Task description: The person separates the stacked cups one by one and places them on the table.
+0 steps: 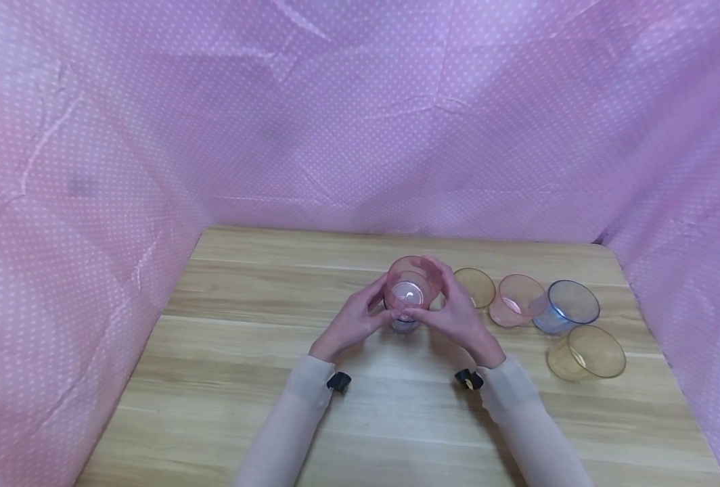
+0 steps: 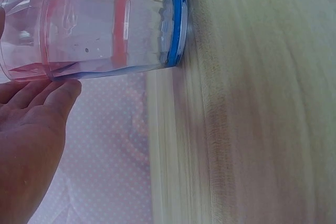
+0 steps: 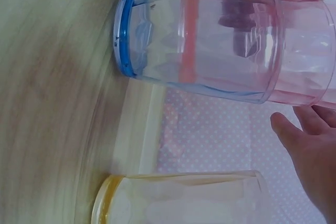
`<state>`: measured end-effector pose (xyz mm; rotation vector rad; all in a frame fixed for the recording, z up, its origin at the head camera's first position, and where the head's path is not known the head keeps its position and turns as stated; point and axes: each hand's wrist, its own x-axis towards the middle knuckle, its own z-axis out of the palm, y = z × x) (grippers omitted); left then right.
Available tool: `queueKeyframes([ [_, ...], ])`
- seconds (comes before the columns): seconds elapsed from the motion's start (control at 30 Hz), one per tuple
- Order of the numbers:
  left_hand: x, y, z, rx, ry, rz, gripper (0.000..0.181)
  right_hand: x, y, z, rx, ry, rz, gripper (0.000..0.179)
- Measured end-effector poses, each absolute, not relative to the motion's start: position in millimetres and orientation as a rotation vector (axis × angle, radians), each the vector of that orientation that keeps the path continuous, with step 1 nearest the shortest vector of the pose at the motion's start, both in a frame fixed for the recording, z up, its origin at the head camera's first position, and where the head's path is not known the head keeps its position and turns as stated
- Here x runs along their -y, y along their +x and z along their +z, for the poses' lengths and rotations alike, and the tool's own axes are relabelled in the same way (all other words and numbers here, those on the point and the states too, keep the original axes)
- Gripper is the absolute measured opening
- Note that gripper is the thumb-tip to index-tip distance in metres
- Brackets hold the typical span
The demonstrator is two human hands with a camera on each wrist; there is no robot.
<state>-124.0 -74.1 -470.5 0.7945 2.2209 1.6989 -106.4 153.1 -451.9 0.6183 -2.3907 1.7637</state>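
Note:
A clear pink plastic cup [image 1: 412,270] sits nested in a clear blue cup [image 2: 177,27], and its pink base shows as a band through the blue wall. The nested pair stands upright on the table. My left hand [image 1: 356,316] holds the pink cup's upper part from the left, thumb in front. From the right, my right hand [image 1: 457,312] grips the same cup, its thumb in front and its fingers round the far side. Both hands are near the rims, well above the blue base.
On the wooden table [image 1: 226,352], a yellow cup [image 1: 476,287], a pink cup [image 1: 518,299], a blue cup [image 1: 570,304] and another yellow cup [image 1: 588,353] stand to the right. The first yellow cup is close beside my right hand. Pink dotted cloth [image 1: 335,135] hangs behind and along both sides.

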Motion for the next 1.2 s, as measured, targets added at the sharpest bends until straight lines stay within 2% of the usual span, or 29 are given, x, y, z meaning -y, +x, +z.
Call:
queueKeyframes([
  [0.9, 73.7, -125.5, -475.0, -2.214, 0.749, 1.699, 0.079, -149.2, -95.5, -431.7, 2.109, 0.679, 1.845, 0.104],
  [1.2, 73.0, -125.1, -476.0, -2.188, 0.781, 1.736, 0.079, -150.2, -85.6, -423.7, 2.003, 0.686, 1.881, 0.101],
])
